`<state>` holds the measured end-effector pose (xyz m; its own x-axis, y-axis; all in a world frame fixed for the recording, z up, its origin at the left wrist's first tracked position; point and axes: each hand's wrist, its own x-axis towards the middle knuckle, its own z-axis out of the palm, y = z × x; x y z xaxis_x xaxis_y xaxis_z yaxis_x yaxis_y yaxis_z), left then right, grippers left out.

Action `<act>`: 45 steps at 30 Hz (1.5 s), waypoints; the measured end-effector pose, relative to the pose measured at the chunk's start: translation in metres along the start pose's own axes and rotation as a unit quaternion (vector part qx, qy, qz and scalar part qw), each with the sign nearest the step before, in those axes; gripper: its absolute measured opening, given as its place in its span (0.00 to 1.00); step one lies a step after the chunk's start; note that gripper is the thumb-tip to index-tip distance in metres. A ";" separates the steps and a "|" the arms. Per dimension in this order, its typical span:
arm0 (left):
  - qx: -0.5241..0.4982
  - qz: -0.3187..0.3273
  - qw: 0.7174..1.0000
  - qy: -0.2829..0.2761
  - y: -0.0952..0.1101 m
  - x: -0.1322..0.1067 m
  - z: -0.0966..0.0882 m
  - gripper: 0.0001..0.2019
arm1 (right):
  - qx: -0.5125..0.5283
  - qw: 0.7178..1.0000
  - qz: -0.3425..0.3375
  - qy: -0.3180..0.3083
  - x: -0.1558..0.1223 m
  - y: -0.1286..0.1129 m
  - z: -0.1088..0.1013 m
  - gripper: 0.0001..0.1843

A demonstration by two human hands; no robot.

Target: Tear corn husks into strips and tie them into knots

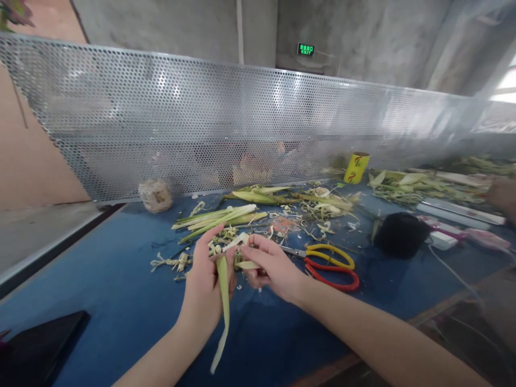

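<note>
The long leaf strip (223, 301) hangs toward 6 o'clock; the left hand (207, 285) and right hand (270, 266) both pinch its top.

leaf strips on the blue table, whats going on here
A person holds a long green leaf strip between both hands above the blue table. The left hand grips it so its end hangs down, and the right hand pinches the pale upper end. More leaves and trimmings lie beyond the hands. Yellow-and-red scissors lie untouched to the right, near a black ball.
</note>
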<state>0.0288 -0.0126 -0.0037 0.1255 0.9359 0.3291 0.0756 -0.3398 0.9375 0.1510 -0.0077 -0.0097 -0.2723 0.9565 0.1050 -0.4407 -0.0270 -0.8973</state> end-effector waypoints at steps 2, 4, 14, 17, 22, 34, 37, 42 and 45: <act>0.019 0.003 1.000 0.001 0.001 -0.001 0.001 0.24 | -0.021 0.999 0.007 -0.027 0.000 0.000 0.000 0.16; 0.024 0.004 1.000 0.002 0.001 -0.003 0.001 0.24 | -0.026 0.999 -0.005 -0.027 0.000 0.001 -0.001 0.15; -0.034 0.017 0.999 0.006 -0.003 -0.003 0.004 0.22 | -0.052 0.991 -0.120 0.019 0.000 0.004 0.000 0.16; -0.063 -0.023 0.998 0.021 -0.001 -0.002 0.006 0.22 | -0.067 0.989 -0.126 0.029 0.001 0.004 -0.001 0.17; -0.091 -0.066 0.994 -0.005 -0.001 0.000 0.003 0.25 | -0.085 0.988 -0.121 0.037 0.000 0.001 -0.001 0.18; -0.137 -0.032 0.990 -0.032 -0.004 0.000 0.004 0.24 | -0.097 0.985 -0.134 0.040 -0.001 0.000 -0.003 0.17; -0.161 -0.051 0.985 -0.029 -0.003 0.000 0.004 0.26 | -0.101 0.985 -0.131 0.044 -0.001 -0.002 -0.005 0.17; -0.181 -0.061 0.968 -0.164 -0.005 0.000 -0.002 0.32 | -0.110 0.988 -0.105 0.034 0.000 -0.014 -0.016 0.14; -0.216 -0.070 0.953 -0.202 -0.007 0.003 -0.006 0.32 | -0.118 0.985 -0.119 0.032 -0.001 -0.024 -0.022 0.11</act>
<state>0.0223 -0.0063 -0.0089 0.5216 0.8275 0.2079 -0.2828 -0.0623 0.9572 0.1809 -0.0018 0.0019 -0.1269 0.9442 0.3040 -0.2726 0.2614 -0.9259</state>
